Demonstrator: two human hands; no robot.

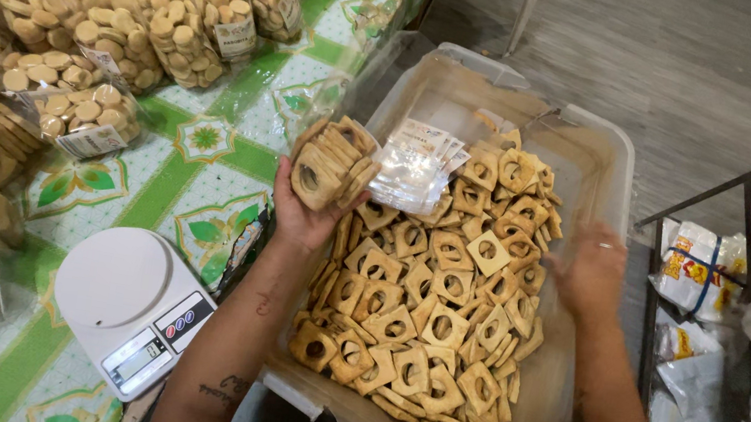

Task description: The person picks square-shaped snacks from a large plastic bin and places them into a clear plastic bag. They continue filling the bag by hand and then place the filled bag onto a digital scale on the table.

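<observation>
Item: clear bag of square biscuits (332, 167), light, brittle. We are gripping it from beneath in our left hand (300, 215), over the tub's (599, 175) left rim. Our right hand (593, 271) is hovering half-open, empty.

Your left hand (301, 210) is raised, palm up, fingers curled in a closed grip. Left forearm runs up from bottom centre, bare, with marks on the skin. Your right hand (593, 270) is blurred, palm down, fingers loosely spread, holding nothing.
</observation>
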